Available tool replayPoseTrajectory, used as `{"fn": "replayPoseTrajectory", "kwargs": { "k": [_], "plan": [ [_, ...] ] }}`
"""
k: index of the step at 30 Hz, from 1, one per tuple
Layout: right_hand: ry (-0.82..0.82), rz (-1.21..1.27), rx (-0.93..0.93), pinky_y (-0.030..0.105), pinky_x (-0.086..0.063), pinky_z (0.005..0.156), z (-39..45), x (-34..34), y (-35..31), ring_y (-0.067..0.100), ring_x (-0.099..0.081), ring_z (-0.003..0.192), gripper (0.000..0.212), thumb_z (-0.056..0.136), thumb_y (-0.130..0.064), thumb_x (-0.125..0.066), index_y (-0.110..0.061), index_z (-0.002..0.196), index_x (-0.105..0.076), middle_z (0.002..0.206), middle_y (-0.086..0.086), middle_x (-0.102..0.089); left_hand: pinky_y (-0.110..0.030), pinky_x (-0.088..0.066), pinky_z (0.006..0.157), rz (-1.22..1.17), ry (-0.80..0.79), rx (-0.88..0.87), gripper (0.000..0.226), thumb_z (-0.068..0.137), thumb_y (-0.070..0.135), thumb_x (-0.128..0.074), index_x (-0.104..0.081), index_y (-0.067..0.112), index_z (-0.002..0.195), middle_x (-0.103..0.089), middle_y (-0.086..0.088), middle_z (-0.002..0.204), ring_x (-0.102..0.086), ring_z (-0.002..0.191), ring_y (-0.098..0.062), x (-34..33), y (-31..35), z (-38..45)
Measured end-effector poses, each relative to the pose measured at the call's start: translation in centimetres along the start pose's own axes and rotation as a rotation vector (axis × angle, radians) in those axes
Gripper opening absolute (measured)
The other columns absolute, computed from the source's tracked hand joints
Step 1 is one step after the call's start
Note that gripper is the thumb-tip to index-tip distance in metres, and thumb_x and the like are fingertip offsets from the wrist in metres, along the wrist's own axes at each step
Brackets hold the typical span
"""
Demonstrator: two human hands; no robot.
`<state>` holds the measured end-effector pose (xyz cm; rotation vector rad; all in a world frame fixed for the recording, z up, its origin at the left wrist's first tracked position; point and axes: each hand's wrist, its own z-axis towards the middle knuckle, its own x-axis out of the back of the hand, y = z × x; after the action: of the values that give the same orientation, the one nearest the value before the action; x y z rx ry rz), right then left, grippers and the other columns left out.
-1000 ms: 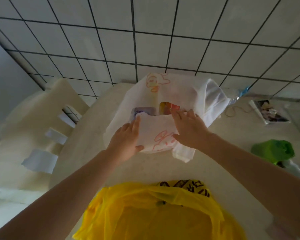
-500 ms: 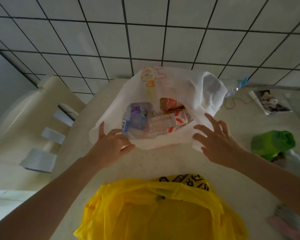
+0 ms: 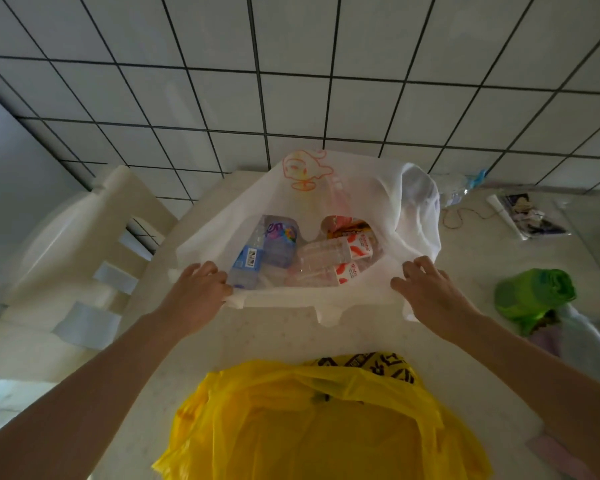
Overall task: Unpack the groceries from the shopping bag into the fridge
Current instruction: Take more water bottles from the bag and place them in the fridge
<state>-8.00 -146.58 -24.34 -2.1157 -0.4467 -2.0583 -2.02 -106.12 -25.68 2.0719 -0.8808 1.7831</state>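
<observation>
A white shopping bag (image 3: 354, 188) with an orange cartoon print lies on the pale table, its mouth spread wide toward me. My left hand (image 3: 196, 292) grips the near left rim of the bag. My right hand (image 3: 426, 289) holds the near right rim, fingers curled over the fabric. Inside lie a clear water bottle with a purple label (image 3: 267, 247), two clear bottles with red-and-white labels (image 3: 333, 252), and an orange snack packet (image 3: 347, 225) behind them. No fridge is in view.
A yellow plastic bag (image 3: 312, 420) sits at the table's near edge. A green crumpled bag (image 3: 534, 296) lies at the right, and a printed packet (image 3: 527, 216) and a string farther back. A cream plastic chair (image 3: 84, 258) stands left. Tiled wall behind.
Both hands moved apart along the bag's rim and pulled its mouth wide, so the bottles and the packet inside now show. The view has tilted slightly.
</observation>
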Motion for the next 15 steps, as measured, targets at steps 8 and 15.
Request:
{"fn": "replayPoseTrajectory", "kwargs": {
  "k": [8, 15],
  "plan": [
    [0.124, 0.228, 0.022, 0.016, -0.039, 0.056, -1.7, 0.9, -1.3, 0.009, -0.028, 0.080, 0.050, 0.048, 0.022, -0.069, -0.012, 0.085, -0.068, 0.081, 0.002, -0.046, -0.034, -0.054, 0.065, -0.106, 0.194, -0.092, 0.025, 0.058, 0.016, -0.089, -0.071, 0.020, 0.075, -0.062, 0.004, 0.076, -0.058, 0.077, -0.022, 1.1, -1.4, -3.3],
    [0.158, 0.247, 0.029, 0.010, -0.024, 0.052, -4.9, 2.0, -3.1, 0.008, -0.021, 0.079, 0.047, 0.044, 0.028, -0.062, -0.010, 0.072, -0.063, 0.079, 0.001, -0.041, -0.041, -0.056, 0.067, -0.262, 0.231, -0.066, 0.017, 0.071, 0.013, -0.079, -0.069, 0.019, 0.084, -0.059, 0.006, 0.085, -0.043, 0.091, -0.016, 1.7, -1.0, -7.0]
  ]
}}
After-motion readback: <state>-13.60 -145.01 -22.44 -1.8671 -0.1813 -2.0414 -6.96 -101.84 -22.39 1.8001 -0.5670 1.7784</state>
